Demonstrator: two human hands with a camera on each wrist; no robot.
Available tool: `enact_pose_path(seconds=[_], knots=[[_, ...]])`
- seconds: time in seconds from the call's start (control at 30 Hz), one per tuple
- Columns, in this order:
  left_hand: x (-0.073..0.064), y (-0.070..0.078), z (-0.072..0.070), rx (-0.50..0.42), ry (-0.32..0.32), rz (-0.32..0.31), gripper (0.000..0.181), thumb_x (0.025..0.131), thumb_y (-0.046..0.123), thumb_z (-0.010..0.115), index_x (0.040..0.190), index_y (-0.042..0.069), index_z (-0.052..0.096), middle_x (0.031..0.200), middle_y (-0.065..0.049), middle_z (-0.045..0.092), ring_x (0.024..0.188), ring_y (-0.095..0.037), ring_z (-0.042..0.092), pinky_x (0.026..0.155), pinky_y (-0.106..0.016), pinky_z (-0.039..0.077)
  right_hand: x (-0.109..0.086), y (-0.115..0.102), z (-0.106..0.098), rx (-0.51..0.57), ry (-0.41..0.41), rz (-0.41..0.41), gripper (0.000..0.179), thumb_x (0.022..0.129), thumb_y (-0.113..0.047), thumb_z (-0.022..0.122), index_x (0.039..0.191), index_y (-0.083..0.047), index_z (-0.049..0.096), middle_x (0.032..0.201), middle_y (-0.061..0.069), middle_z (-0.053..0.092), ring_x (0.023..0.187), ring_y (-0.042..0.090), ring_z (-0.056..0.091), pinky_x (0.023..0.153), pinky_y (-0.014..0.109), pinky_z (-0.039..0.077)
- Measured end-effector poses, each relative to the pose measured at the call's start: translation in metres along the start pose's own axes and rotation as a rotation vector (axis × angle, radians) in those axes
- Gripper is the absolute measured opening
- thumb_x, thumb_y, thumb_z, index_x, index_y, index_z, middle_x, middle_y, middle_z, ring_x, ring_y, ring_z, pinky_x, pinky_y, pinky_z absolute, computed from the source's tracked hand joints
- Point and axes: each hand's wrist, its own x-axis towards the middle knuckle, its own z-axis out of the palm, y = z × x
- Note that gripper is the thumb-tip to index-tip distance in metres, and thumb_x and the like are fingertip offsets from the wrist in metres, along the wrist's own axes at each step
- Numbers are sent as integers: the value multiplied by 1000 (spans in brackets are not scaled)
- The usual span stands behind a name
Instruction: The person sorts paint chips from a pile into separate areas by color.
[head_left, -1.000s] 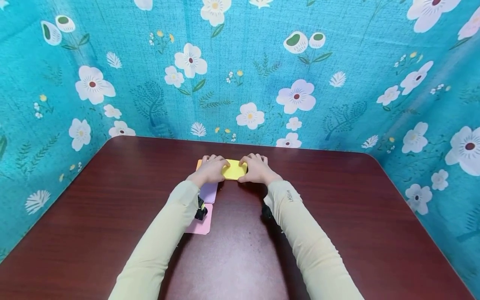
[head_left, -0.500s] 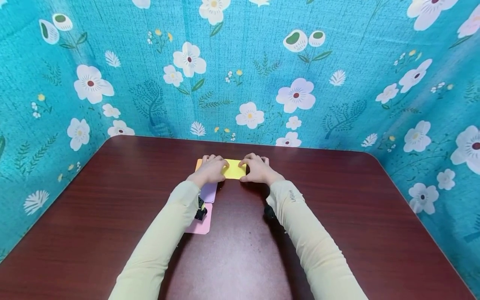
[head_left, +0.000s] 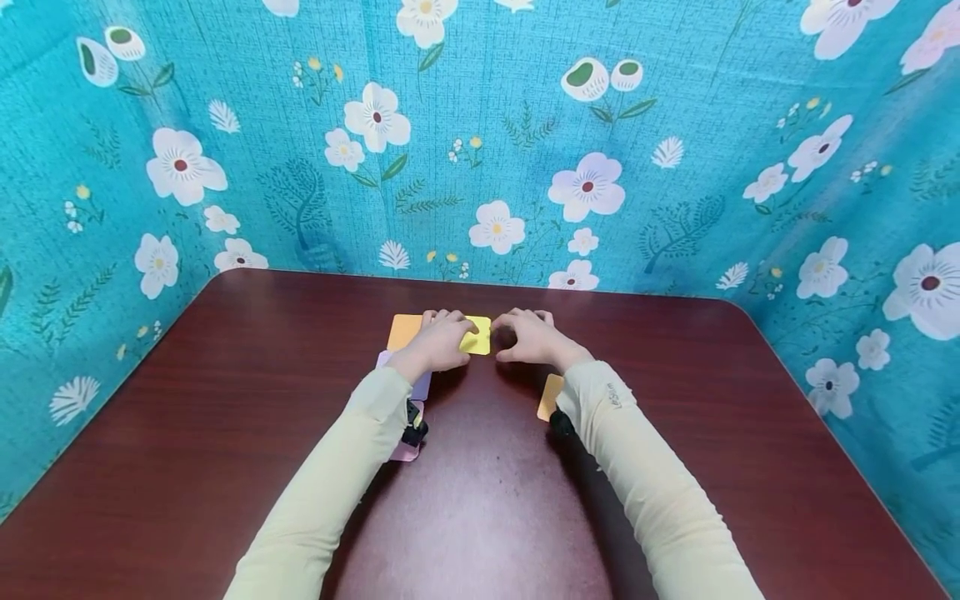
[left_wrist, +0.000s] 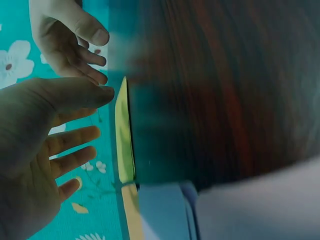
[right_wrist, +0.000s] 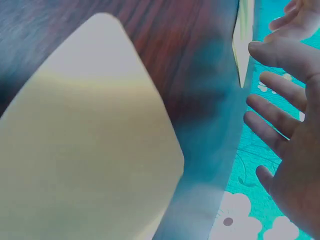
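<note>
My left hand [head_left: 441, 340] is over the left part of a yellow card [head_left: 478, 335], its fingers spread and loosely bent with nothing gripped. Just right of that card hovers my right hand [head_left: 534, 340], thumb and fingers apart and holding nothing. In the left wrist view the yellow card [left_wrist: 124, 140] lies flat on the table beyond the left fingertips. An orange card [head_left: 402, 331] adjoins it on the left, with a purple card [head_left: 422, 386] and a pink card [head_left: 405, 452] below, both partly hidden by my left arm. A light orange card [right_wrist: 95, 140] lies under my right wrist.
The dark red-brown wooden table [head_left: 480, 517] reaches to a turquoise flowered cloth [head_left: 480, 150] hanging behind its far edge and at both sides. Black wrist camera parts [head_left: 414, 427] show under the left sleeve.
Both hands have shifted right, the right one off the yellow card's right end. More of the left orange card shows now, and the light orange card has come into sight beside my right sleeve.
</note>
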Motion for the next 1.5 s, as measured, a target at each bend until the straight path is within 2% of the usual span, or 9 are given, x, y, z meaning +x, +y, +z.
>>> enact_pose_path(seconds=[0.27,0.43,0.6,0.8,1.0,1.23,1.37,1.5], knots=[[-3,21,3,-57,-24,39,47,79,33,66,121,15,56,125,-4,51,119,-27,41,99,-48,20,-22,6,-7,0,36,0,47,76,-28,67,120,-13,56,120,5,55,115,23,46,100,53,12],[-4,37,9,-85,-36,94,44,79,32,66,118,15,58,120,-3,53,114,-25,44,98,-47,23,-40,6,-13,-39,-3,26,50,77,-29,67,122,-11,55,121,7,54,116,24,46,100,55,13],[-2,52,16,-101,-53,144,45,80,34,65,121,16,57,123,-3,52,115,-22,44,98,-45,23,-57,6,-18,-94,-30,68,51,77,-33,67,121,-11,56,123,8,54,117,27,45,99,57,13],[-2,69,20,-85,-76,204,57,76,42,67,124,14,54,125,-2,50,114,-22,43,96,-44,25,-77,10,-19,-144,-30,80,54,75,-37,67,120,-9,57,122,11,54,115,31,46,96,59,18],[-3,80,22,-54,-114,217,69,74,46,68,131,14,48,132,-2,47,119,-20,39,97,-43,26,-97,16,-18,-175,-37,110,67,68,-46,71,120,-6,56,120,13,53,112,33,47,92,58,22],[0,91,28,-11,-116,250,73,72,48,69,132,14,47,132,1,47,123,-18,35,98,-41,26,-117,19,-14,-203,-84,184,84,59,-55,73,122,-3,53,118,14,51,108,33,46,88,57,26],[4,99,30,40,-115,264,74,71,50,68,133,15,46,133,2,46,123,-17,34,98,-40,26,-125,19,-12,-215,-103,222,88,56,-55,75,121,-1,53,115,14,50,105,32,46,87,56,27],[6,104,29,39,-129,275,74,71,47,69,133,14,45,135,2,45,124,-17,34,99,-39,25,-130,21,-10,-233,-104,239,87,55,-54,77,120,0,53,111,13,50,100,30,47,86,55,29]])
